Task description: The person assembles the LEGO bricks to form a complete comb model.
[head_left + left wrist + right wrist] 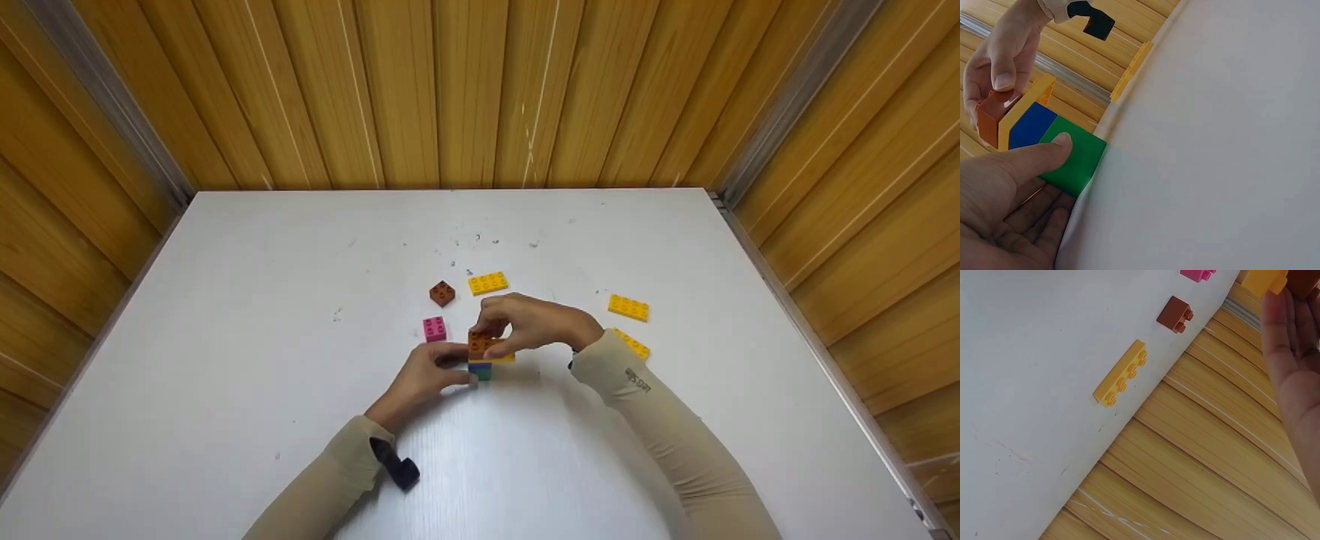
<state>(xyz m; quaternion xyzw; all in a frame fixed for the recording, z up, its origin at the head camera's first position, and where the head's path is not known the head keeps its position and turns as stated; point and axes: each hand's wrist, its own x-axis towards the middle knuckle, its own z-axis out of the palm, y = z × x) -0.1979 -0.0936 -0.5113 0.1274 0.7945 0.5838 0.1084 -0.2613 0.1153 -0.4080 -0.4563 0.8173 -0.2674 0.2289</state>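
In the middle of the table stands a stack of toy bricks. Its green brick (1081, 160) is at the bottom, with a blue brick (1032, 126) on it. A yellow plate (1016, 117) lies over the blue one and juts out to the right in the head view. On top sits a brown brick (988, 122). My left hand (420, 379) grips the green brick low down, thumb on its near face. From above, my right hand (531, 321) pinches the brown brick between thumb and fingers.
Beyond the stack lie a pink brick (434, 328), a second brown brick (442, 293) and a loose yellow plate (488, 283). Two more yellow plates, one farther off (628, 307) and one nearer (634, 343), lie right of the right hand. Wood-patterned walls (465, 90) border the white table (262, 300).
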